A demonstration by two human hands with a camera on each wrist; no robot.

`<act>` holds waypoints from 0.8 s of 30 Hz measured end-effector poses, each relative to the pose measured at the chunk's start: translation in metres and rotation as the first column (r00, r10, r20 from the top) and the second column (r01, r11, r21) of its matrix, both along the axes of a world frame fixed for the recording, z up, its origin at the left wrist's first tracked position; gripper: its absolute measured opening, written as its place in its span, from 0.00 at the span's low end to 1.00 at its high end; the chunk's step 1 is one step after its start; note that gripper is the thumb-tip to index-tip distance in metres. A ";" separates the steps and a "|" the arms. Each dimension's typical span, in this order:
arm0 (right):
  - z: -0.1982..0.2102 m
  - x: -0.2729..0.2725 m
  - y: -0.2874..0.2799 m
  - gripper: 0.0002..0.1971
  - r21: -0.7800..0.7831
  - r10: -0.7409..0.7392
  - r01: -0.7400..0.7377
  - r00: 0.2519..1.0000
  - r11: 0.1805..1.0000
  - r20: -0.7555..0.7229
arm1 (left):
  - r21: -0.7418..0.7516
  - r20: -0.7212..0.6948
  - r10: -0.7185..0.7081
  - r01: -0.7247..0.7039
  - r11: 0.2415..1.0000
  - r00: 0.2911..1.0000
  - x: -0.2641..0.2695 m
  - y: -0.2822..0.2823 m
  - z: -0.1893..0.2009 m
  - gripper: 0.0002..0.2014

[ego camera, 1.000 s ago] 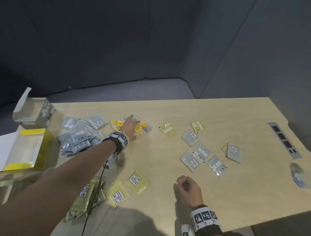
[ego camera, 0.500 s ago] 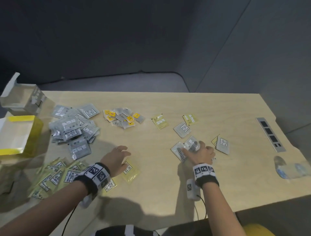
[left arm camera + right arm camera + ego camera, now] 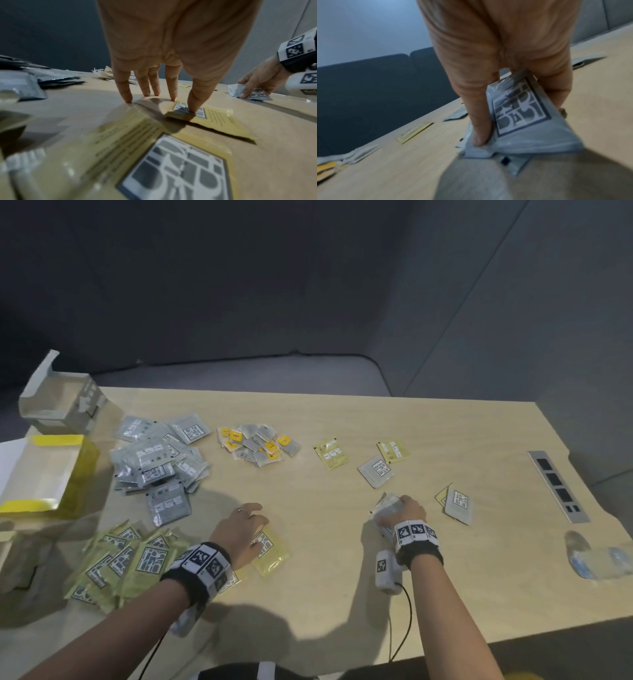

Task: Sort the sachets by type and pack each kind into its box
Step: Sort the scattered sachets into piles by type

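Observation:
My left hand (image 3: 253, 525) lies open near the table's front, its straight thumb pressing a yellow sachet (image 3: 270, 549) (image 3: 214, 119) flat; the fingertips (image 3: 128, 100) touch the wood. My right hand (image 3: 399, 506) grips a small bunch of grey sachets (image 3: 385, 506) (image 3: 522, 112) between thumb and fingers. A grey sachet pile (image 3: 161, 463), a yellow sachet pile (image 3: 126, 563) and a heap of tea bags (image 3: 258, 445) lie at the left and middle. An open yellow box (image 3: 44, 474) and an open grey box (image 3: 61, 402) stand at the far left.
Loose yellow sachets (image 3: 330, 453) (image 3: 393, 451) and a grey one (image 3: 375, 470) lie beyond my right hand. Another grey sachet (image 3: 457, 503) overlaps a yellow one to its right. A socket strip (image 3: 558, 486) and a plastic bottle (image 3: 596, 556) sit at the table's right edge.
My left hand drew back from the tea bags onto the near yellow sachet. My right hand left the front edge, reached forward and gathered the grey sachets into its grip.

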State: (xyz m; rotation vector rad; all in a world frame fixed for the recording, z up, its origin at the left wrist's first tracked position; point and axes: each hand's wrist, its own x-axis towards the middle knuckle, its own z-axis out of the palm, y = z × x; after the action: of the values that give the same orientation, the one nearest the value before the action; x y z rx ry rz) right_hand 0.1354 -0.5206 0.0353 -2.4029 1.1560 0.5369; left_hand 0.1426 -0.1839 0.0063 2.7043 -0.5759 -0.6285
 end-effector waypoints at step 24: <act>0.027 -0.015 0.151 0.15 0.726 -0.193 -0.356 0.810 0.589 0.554 | -0.578 -0.335 0.291 -0.439 0.688 0.896 0.009 -0.011 0.051 0.17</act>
State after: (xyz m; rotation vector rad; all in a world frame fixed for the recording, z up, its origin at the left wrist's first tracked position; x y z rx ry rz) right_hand 0.1200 -0.3700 0.0621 -1.5889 0.3481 0.2153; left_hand 0.1515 -0.1950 0.0575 1.9707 -0.1255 -0.4874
